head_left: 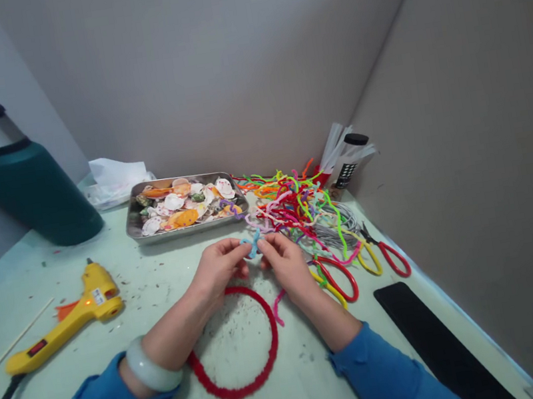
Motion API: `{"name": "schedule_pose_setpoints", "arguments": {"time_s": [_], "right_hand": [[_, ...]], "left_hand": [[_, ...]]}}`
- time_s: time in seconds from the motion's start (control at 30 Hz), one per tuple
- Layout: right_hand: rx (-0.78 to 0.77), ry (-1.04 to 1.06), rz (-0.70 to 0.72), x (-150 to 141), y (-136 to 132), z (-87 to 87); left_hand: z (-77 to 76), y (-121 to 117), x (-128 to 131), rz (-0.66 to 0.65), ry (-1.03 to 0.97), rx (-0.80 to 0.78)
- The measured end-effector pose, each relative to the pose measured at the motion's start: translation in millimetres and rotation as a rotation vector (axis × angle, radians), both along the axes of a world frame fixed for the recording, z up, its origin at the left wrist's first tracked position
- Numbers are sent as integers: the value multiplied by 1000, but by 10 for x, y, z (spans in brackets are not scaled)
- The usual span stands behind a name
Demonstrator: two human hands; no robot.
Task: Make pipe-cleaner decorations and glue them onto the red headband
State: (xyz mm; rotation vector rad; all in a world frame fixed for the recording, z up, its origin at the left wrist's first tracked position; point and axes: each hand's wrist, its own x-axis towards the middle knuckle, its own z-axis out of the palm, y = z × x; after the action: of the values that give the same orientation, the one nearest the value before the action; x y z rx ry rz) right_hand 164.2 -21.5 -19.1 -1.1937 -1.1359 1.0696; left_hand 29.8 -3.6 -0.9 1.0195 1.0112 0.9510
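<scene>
Between my two hands is a small piece of light blue pipe cleaner [252, 245], bent into loops. My left hand [223, 263] pinches its left side between thumb and fingertips. From the other side, my right hand [283, 257] pinches it too. Below my hands a red fuzzy ring [273, 333] lies flat on the table, its upper left part hidden behind my left hand and wrist. A pink pipe cleaner end [277, 311] pokes out beside my right wrist.
A metal tray [190, 230] of shells stands at the back, with tangled colourful pipe cleaners [291, 199] to its right. Scissors [394, 259] lie at right near a black strip [434, 335]. At left are a yellow glue gun [71, 321] and a teal bottle [32, 189].
</scene>
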Motion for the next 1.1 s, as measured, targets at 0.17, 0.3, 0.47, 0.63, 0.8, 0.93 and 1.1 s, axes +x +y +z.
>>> {"name": "schedule_pose_setpoints", "arguments": {"time_s": [0.17, 0.3, 0.47, 0.63, 0.8, 0.93, 1.1], "right_hand": [[63, -4, -20, 3, 1, -17], [54, 12, -20, -1, 0, -9], [45, 32, 2, 21, 8, 12], [34, -21, 45, 62, 8, 80], [-11, -84, 68, 93, 8, 106], [5, -128, 99, 112, 17, 74], [26, -139, 90, 110, 18, 64]], "left_hand": [[11, -6, 26, -19, 28, 18], [15, -13, 31, -38, 59, 42], [31, 6, 15, -69, 124, 63], [27, 11, 6, -93, 253, 137], [16, 9, 3, -90, 291, 159], [5, 5, 7, -98, 323, 175], [-51, 13, 8, -135, 338, 209]]}}
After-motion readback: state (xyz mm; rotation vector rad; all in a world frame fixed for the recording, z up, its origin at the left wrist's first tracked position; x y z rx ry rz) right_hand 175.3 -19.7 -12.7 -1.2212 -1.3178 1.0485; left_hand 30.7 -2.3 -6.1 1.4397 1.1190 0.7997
